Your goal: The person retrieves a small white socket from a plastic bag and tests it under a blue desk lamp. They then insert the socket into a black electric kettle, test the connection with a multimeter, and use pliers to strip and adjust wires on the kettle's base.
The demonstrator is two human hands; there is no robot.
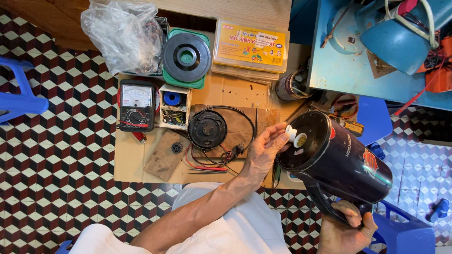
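Note:
A black electric kettle (pixel 346 162) lies tilted on its side with its underside turned toward me. My right hand (pixel 346 228) grips its black handle at the lower right. My left hand (pixel 266 148) reaches to the kettle's base, its fingertips on a small white round part (pixel 293 135) at the centre of the underside. Just left of that hand, a black round base plate (pixel 207 129) with a looped black cable rests on a wooden board.
A low cardboard-covered table (pixel 127 164) carries an analog multimeter (pixel 136 104), a small box of parts (pixel 174 107), a black reel on a green lid (pixel 187 57), a yellow kit box (pixel 250 46), a plastic bag (pixel 125 33) and red wires (pixel 202 165). Blue stools stand around on the checkered floor.

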